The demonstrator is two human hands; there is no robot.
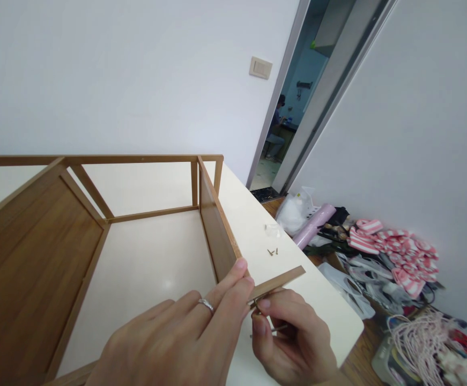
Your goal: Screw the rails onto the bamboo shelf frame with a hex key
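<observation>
L. hand (177,332) pressed, fingers together, on a brown rectangular wooden frame (219,206) atop a white table (338,316), thumb hidden, full grip unclear; R. hand (297,332) pinched a small dark metal piece (256,306) by its corner; apparently mid-fastening; next turn likely needed corner steady.

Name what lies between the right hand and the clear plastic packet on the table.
In the head view, a wooden bar comes nearest the right hand, then small brass-coloured screws before the packet.
</observation>
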